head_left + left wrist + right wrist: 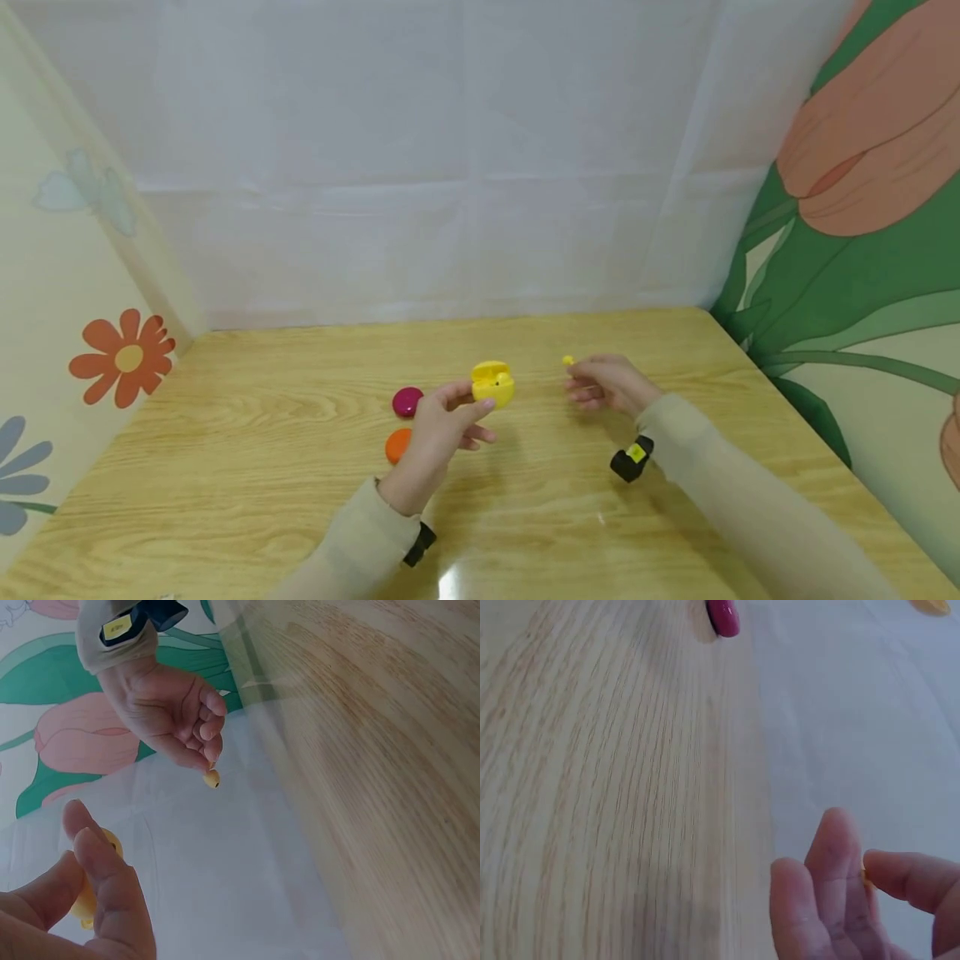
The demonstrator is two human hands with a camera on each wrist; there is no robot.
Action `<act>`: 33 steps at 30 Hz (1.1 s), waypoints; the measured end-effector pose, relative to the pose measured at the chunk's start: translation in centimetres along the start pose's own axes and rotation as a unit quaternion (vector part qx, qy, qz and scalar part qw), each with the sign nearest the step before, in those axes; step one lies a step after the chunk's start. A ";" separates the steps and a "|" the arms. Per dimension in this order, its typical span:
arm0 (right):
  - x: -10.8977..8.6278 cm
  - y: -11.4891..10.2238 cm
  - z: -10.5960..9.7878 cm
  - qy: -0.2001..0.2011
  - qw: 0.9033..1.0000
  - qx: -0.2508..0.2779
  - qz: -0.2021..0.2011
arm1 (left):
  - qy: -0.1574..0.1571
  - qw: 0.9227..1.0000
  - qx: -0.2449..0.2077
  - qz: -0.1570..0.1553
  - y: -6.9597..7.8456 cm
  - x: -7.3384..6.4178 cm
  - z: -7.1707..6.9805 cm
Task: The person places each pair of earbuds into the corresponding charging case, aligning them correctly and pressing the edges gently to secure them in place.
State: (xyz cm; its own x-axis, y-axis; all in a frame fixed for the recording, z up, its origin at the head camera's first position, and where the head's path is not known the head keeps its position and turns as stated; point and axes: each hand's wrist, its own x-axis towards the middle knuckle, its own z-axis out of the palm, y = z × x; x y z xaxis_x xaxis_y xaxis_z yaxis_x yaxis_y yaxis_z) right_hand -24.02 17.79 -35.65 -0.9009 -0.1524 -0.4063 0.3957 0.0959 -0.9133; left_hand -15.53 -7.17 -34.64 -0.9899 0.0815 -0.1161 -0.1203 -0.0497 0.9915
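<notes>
My left hand [441, 423] grips a yellow earbud case [495, 393] between thumb and fingers, above the table. The case's lid is raised, and a yellow earbud shows inside it. To the right, my right hand [609, 382] pinches another yellow earbud [567, 361] at its fingertips, apart from the case. In the left wrist view this earbud [212, 779] sticks out past the thumb and fingers. From the right wrist, the pinching fingers [832, 859] cover most of it.
A magenta round case [407, 402] and an orange round case [398, 447] lie on the wooden table [255, 467], just left of my left hand. A white cloth [420, 167] hangs behind the table, with flower-patterned panels on both sides.
</notes>
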 end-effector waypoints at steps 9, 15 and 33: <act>-1.3 -0.5 0.5 -0.014 1.000 -0.022 -0.008 | 0.006 1.000 -0.005 -0.006 -0.1 0.1 0.0; -2.0 -0.5 1.0 -0.022 0.999 -0.035 -0.020 | 0.012 1.000 -0.007 0.003 -0.1 -0.1 0.1; -4.3 -1.5 2.2 -0.030 0.997 -0.051 -0.058 | 0.023 1.000 -0.018 -0.009 0.0 0.2 0.3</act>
State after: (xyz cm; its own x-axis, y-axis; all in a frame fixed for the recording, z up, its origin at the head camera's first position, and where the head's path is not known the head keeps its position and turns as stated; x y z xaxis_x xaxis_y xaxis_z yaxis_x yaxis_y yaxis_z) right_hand -20.33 16.13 -32.54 -0.9258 -0.2268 -0.3024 0.2672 0.1732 -0.9479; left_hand -15.68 -6.89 -34.64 -0.9900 0.0363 -0.1364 -0.1390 -0.0842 0.9867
